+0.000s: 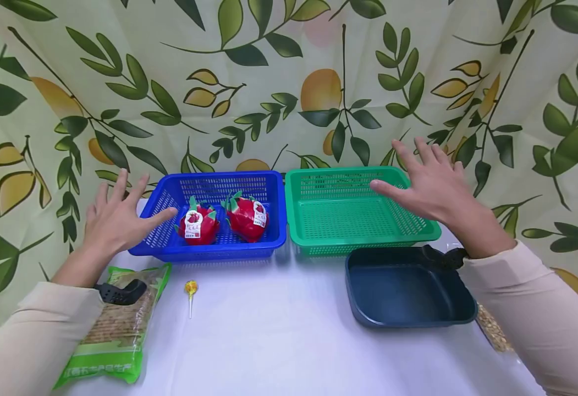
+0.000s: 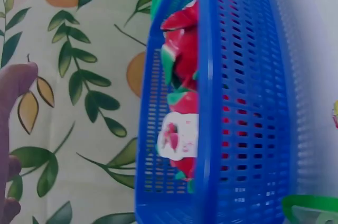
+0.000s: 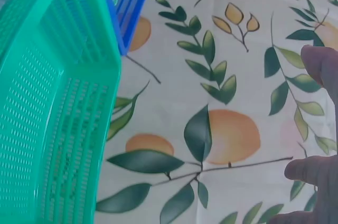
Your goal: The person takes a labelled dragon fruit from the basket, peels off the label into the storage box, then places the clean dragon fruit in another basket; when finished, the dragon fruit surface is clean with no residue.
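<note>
My left hand is raised with spread fingers near the left end of the blue basket, holding nothing. Inside that basket lie two red dragon fruits, one on the left and one on the right, each with a white label and green tips. My right hand hovers with fingers apart over the right end of the green basket, also holding nothing. In the right wrist view, the green basket shows only its mesh inside. Fingers of the left hand show at the left wrist view's edge.
A dark blue tub stands in front of the green basket. A lollipop lies on the white tabletop. Under my left forearm is a green-edged bag; another bag peeks out by the right sleeve. A leaf-patterned curtain hangs behind.
</note>
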`<state>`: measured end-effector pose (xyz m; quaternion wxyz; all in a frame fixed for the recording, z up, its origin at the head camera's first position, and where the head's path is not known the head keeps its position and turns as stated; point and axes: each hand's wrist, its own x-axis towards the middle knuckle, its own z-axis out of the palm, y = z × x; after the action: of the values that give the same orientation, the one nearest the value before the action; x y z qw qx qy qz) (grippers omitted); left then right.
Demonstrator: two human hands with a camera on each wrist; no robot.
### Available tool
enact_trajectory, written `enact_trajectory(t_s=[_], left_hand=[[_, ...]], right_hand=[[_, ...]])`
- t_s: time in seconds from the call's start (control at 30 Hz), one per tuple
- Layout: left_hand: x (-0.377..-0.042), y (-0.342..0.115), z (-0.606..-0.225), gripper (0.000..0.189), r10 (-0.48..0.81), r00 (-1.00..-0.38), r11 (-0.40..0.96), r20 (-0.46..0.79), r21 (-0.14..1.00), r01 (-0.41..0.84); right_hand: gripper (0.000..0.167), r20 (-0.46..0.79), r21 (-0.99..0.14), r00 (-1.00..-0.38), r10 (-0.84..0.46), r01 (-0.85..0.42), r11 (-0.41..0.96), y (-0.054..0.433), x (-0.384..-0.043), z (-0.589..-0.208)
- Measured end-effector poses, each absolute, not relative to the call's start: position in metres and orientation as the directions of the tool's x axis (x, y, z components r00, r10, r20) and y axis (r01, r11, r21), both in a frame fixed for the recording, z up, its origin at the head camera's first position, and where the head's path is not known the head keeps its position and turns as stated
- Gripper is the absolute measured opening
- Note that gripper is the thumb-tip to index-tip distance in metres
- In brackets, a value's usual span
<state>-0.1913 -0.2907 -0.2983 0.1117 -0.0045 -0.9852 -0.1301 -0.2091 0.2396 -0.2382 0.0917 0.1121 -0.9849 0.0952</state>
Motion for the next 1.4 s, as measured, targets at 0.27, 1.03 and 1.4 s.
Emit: enact_trajectory(t_s=[0.27,1.03,1.4], left_hand=[[-0.187,-0.295,-0.323,0.095,-0.016,-0.968,0.952,0.249,0.301,0.062],[-0.192,-0.322,-0.382,0.086,-0.033,-0.977,0.921,0.212,0.386,0.053],[-0.193,-0.329,-0.398,0.087,-0.059,-0.987,0.915,0.151,0.403,0.007]], right_hand=[[0.091,0.208,-0.242,-0.931,-0.3,-0.347,0.906,0.215,-0.22,-0.247],[0.089,0.117,-0.495,-0.871,-0.478,-0.468,0.732,0.117,-0.279,-0.264],[0.093,0.028,-0.663,-0.859,-0.511,-0.398,0.634,0.048,-0.3,-0.287]])
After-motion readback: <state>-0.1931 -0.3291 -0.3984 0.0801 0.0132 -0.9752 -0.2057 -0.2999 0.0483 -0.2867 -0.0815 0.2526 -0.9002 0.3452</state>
